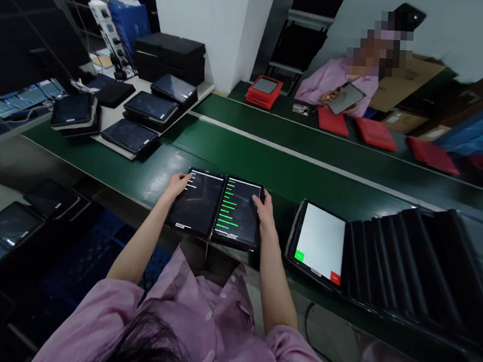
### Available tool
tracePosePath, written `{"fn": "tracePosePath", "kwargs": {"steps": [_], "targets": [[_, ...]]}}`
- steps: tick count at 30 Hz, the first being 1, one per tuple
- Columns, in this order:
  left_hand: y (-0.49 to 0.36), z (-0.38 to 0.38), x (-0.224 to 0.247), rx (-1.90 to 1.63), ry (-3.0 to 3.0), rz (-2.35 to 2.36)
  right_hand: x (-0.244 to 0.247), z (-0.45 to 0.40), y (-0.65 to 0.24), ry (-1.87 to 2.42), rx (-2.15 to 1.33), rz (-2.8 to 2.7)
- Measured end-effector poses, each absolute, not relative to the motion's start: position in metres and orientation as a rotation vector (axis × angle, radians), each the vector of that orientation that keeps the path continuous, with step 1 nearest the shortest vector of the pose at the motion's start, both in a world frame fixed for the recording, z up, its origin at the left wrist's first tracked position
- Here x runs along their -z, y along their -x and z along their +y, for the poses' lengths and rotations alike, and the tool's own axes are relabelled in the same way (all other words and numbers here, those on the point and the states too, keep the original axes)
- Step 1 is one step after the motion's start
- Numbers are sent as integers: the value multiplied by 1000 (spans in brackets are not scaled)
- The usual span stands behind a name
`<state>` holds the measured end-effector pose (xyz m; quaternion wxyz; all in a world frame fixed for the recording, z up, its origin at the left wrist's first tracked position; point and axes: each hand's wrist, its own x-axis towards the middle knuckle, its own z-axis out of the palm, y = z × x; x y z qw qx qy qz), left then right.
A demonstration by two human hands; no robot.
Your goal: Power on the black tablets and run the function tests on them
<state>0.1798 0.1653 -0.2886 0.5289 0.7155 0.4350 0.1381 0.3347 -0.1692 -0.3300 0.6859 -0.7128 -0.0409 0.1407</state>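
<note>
Two dark tablets rest side by side at the near edge of the green bench. The left tablet (197, 205) shows a short white text list. On the right tablet (237, 216) is a longer list, mostly in green lettering. My left hand (178, 186) is closed at the upper left edge of the left tablet, a digit over its screen. Gripping the right tablet's right edge is my right hand (265, 208), with the thumb above the screen and the other fingers partly hidden behind the edge.
To the right, a tablet with a white screen (321, 242) leans against a row of dark tablets (407, 254). Stacked tablets (150, 107) stand on a pale board at the left. Across the green bench (267, 161), a co-worker (336, 80) holds a tablet near red pouches (375, 134).
</note>
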Motion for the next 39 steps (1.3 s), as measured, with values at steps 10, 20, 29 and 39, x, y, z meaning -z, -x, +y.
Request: {"fn": "tracePosePath", "kwargs": {"steps": [10, 20, 29, 39], "targets": [[-156, 162, 303, -374, -1562, 916, 334, -171, -336, 1637, -282, -115], [-144, 156, 298, -319, -1551, 852, 328, -179, -318, 1608, -263, -29], [-137, 162, 276, -156, -1714, 813, 310, -232, -278, 1716, -360, -178], [-139, 163, 256, -109, -2029, 998, 270, -223, -301, 1398, -596, 34]]}}
